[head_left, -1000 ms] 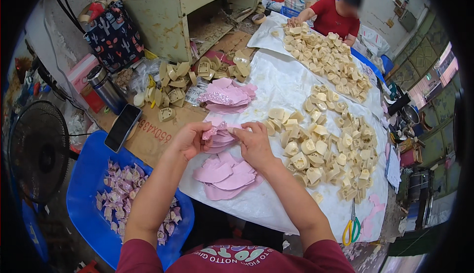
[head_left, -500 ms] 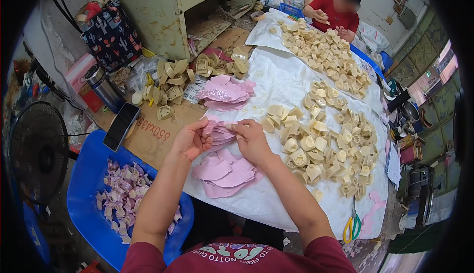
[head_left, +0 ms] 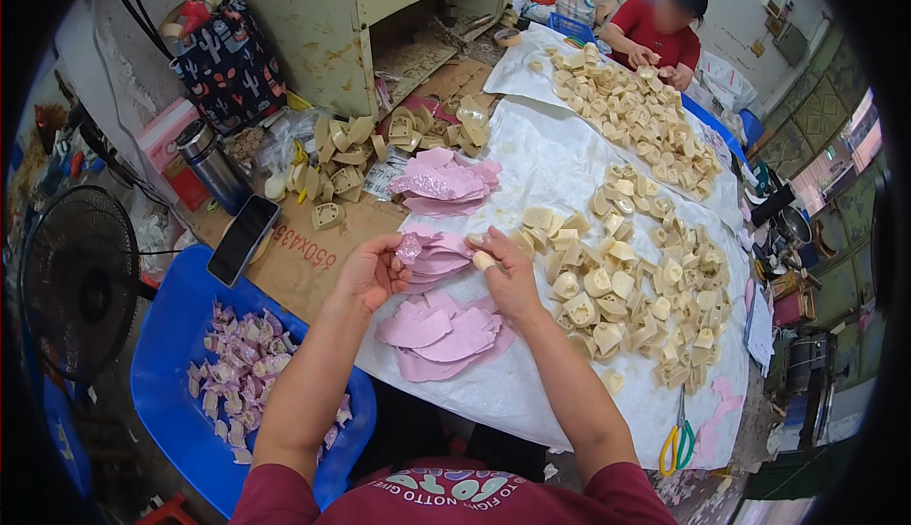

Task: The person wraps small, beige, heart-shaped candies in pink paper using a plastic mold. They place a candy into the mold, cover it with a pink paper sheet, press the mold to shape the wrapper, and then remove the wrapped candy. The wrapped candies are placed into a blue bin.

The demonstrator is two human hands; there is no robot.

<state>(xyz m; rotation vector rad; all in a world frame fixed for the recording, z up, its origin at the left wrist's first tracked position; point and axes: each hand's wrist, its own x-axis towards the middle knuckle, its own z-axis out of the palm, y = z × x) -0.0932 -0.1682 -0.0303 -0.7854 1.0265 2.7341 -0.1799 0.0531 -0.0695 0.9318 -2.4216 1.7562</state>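
My left hand is closed on a small glittery pink piece at its fingertips; its far side is hidden. Close by, my right hand has its thumb and forefinger apart, with pale coverings at the tips and nothing visible between them. Beneath and between both hands lies a stack of pink cut sheets. A nearer pink stack and a farther, partly glittery stack lie in line with it. Just right of my right hand spreads a heap of cream-coloured moulded blocks.
A blue basin with several pink-wrapped pieces stands at lower left, beside a fan. A phone and metal flask are at the table's left. Scissors lie at the right front. A co-worker sits beyond another heap.
My right hand has moved right, away from the pink piece, and its fingers have parted. My left hand still holds that piece. The view has shifted slightly.
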